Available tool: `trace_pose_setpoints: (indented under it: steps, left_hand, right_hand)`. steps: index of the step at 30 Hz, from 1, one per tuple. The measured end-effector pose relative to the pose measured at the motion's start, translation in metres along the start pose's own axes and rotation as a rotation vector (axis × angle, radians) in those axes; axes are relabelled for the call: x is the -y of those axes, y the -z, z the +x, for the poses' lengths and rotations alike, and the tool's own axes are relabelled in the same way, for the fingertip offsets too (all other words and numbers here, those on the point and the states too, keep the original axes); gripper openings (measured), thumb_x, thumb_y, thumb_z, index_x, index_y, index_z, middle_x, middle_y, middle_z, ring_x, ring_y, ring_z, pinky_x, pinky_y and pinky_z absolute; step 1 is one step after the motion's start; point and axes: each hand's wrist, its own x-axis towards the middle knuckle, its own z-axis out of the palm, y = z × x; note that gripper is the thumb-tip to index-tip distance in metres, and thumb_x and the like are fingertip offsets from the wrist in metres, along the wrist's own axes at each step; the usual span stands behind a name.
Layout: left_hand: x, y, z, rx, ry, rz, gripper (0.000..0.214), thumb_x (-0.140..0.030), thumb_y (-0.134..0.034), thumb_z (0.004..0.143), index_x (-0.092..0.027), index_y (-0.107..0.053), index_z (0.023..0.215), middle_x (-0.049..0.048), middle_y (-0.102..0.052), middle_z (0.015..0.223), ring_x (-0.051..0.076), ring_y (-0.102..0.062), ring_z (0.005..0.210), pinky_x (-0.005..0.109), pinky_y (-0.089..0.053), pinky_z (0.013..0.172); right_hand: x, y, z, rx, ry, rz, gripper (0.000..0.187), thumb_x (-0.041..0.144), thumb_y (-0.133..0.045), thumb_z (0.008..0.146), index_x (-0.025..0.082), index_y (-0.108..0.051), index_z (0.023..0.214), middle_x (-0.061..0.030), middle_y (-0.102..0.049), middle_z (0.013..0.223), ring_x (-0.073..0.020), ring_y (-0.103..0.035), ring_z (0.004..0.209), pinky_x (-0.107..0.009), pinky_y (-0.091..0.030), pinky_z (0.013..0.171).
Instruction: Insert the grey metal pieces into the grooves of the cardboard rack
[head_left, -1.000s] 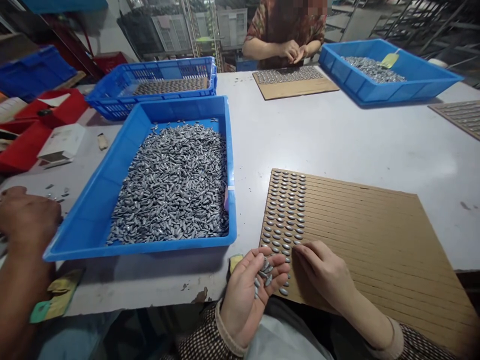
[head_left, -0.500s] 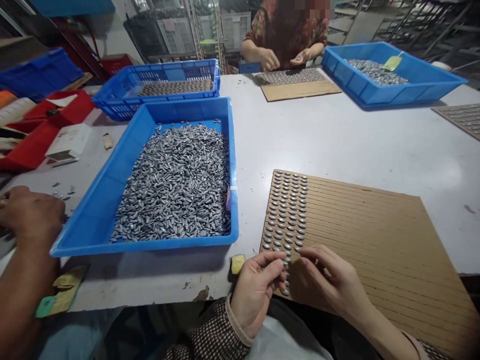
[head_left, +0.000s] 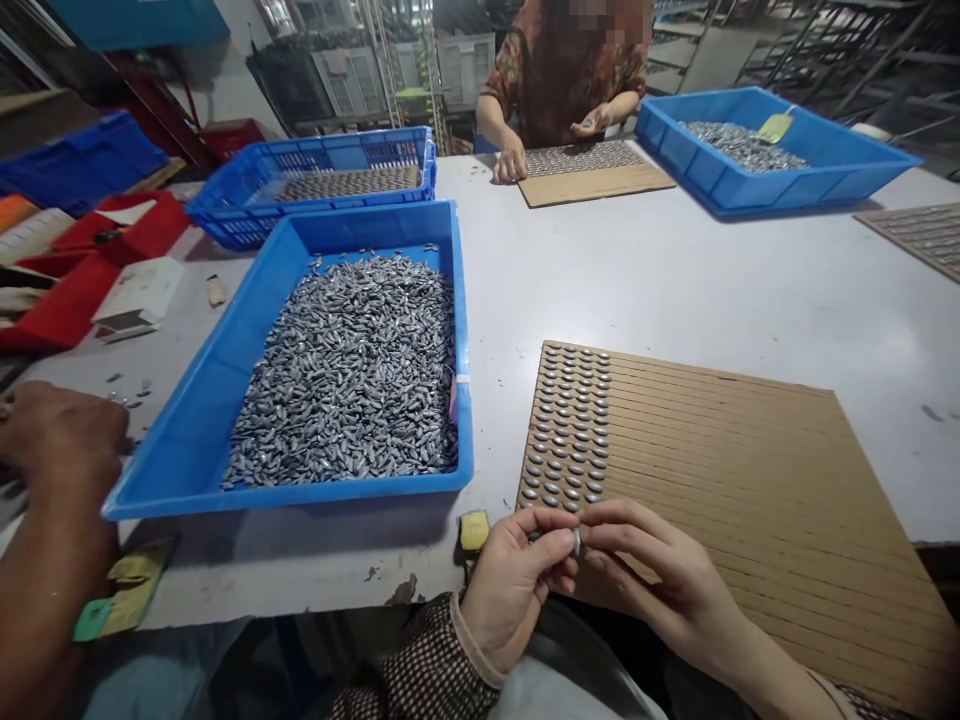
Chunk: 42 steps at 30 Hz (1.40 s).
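Observation:
My left hand [head_left: 517, 580] is curled shut at the table's near edge, holding small grey metal pieces. My right hand [head_left: 660, 580] meets it fingertip to fingertip, pinching one small metal piece [head_left: 576, 541] between them. Both hands hover over the near left corner of a brown grooved cardboard sheet [head_left: 750, 470]. Rows of the grey pieces [head_left: 570, 420] fill the grooves along the sheet's left side. A blue tray [head_left: 300, 470] to the left holds a heap of the same pieces [head_left: 352, 370].
Another person's hand and forearm [head_left: 52, 450] rest at the far left. Across the table a person works over a second cardboard sheet [head_left: 592, 180]. Behind are a blue crate [head_left: 315, 175], another blue tray [head_left: 772, 150] and red bins [head_left: 90, 250].
My left hand has closed from an open palm of pieces into a fist. My right hand lifted off the sheet and came to the left fingertips. The person opposite lowered a hand onto their sheet.

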Motion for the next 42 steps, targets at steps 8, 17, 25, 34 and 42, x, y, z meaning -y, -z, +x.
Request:
trace_pose_setpoints:
  steps: [8,17,25,34,42]
  left_hand:
    - [0.005,0.004,0.001,0.017,0.036,0.087,0.034,-0.030,-0.083,0.066,-0.015,-0.056,0.081,0.0000,-0.060,0.060,0.009,-0.054,0.052,0.020,-0.043,0.050]
    - [-0.009,-0.002,-0.003,-0.058,0.039,-0.019,0.033,-0.035,-0.059,0.085,-0.008,-0.063,0.104,0.0126,-0.069,0.088,0.017,-0.065,0.066,0.026,-0.049,0.054]
    - [-0.013,-0.004,-0.008,-0.125,-0.037,-0.008,0.022,-0.037,-0.056,0.090,-0.015,-0.053,0.093,0.0105,-0.070,0.086,0.017,-0.067,0.070,0.025,-0.051,0.059]
    - [-0.006,0.005,-0.003,-0.137,-0.028,0.030,0.034,-0.040,-0.080,0.070,-0.012,-0.063,0.078,-0.0057,-0.046,0.055,0.002,-0.034,0.045,0.015,-0.023,0.041]
    - [0.002,0.002,0.000,-0.096,-0.008,-0.009,0.036,-0.031,-0.084,0.066,-0.011,-0.068,0.093,0.0055,-0.065,0.078,0.009,-0.056,0.062,0.019,-0.041,0.053]
  right_hand:
    - [-0.002,-0.004,-0.006,0.030,0.045,-0.016,0.023,0.010,-0.052,0.092,0.022,-0.060,0.110,-0.0083,-0.067,0.105,-0.0168,-0.065,0.096,-0.025,-0.056,0.080]
    - [-0.011,0.007,-0.017,-0.110,-0.004,-0.125,0.021,0.013,-0.051,0.092,0.023,-0.064,0.106,-0.0081,-0.068,0.091,-0.0181,-0.067,0.082,-0.026,-0.056,0.066]
    - [-0.051,-0.013,-0.020,-0.183,0.044,-0.406,0.022,0.010,-0.050,0.093,0.021,-0.066,0.101,-0.0070,-0.069,0.091,-0.0162,-0.064,0.081,-0.027,-0.054,0.068]
    - [-0.056,-0.014,-0.026,-0.097,0.025,-0.577,0.022,0.013,-0.049,0.094,0.020,-0.067,0.105,-0.0084,-0.066,0.094,-0.0170,-0.061,0.083,-0.028,-0.053,0.068]
    - [-0.057,-0.016,-0.025,-0.121,0.033,-0.549,0.025,0.014,-0.048,0.094,0.021,-0.069,0.105,-0.0083,-0.067,0.092,-0.0169,-0.063,0.081,-0.027,-0.055,0.067]
